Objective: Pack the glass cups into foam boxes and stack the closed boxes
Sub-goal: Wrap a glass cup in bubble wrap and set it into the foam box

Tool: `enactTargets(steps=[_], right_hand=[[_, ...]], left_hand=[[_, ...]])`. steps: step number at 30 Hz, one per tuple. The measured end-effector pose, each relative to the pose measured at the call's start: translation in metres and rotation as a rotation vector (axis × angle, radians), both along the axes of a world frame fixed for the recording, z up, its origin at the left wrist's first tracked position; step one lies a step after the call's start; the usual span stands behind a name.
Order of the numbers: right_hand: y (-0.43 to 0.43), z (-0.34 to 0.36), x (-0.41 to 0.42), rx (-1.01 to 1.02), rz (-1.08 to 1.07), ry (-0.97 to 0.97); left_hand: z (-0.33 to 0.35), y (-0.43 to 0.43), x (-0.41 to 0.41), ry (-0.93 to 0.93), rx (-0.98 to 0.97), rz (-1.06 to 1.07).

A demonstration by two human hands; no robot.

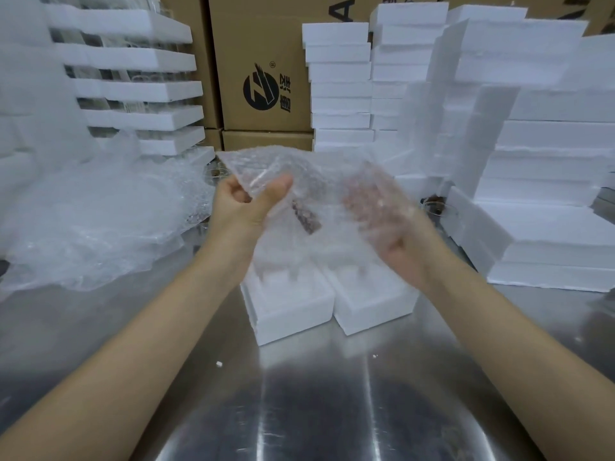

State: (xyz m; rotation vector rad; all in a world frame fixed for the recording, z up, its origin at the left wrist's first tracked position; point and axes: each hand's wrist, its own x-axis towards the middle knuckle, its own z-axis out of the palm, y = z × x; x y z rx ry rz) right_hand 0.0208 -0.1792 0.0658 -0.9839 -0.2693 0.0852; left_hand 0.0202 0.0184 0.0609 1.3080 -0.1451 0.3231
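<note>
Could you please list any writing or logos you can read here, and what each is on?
"A", partly cut off: upper cardboard box.
Sideways Chinese characters beside a round black logo: middle cardboard box; too blurred to read.
Cropped marks: top-right box; unreadable.

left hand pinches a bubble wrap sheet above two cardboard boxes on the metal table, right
No. The two boxes under the bubble wrap are white foam, not cardboard, as the head view shows. The left hand does pinch the wrap above them on the metal table.

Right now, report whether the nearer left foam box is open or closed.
Open: left foam box shows bare recesses, no lid on it.
</note>
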Motion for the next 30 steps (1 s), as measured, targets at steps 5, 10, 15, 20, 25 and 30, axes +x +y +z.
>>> enactTargets(steps=[5,10,15,20,25,30], right_hand=[[-0.019,0.004,0.003,0.122,-0.211,0.146],[0.005,-0.006,-0.005,-0.109,0.059,0.09],[-0.007,-0.005,0.005,0.044,-0.136,0.091],[0.005,-0.012,-0.001,-0.046,-0.231,0.039],[0.005,-0.012,-0.006,-0.099,-0.143,-0.03],[0.01,-0.012,-0.007,-0.321,-0.105,-0.098]], left_hand=[[-0.002,-0.001,0.001,0.073,-0.227,0.007],[-0.01,-0.009,0.002,0.115,-0.146,-0.055],[-0.014,-0.013,-0.002,0.093,-0.013,-0.239],[-0.02,-0.022,-0.009,0.087,0.19,-0.329],[-0.021,-0.021,-0.007,0.058,0.188,-0.3],[-0.022,-0.022,-0.011,-0.006,0.27,-0.25]])
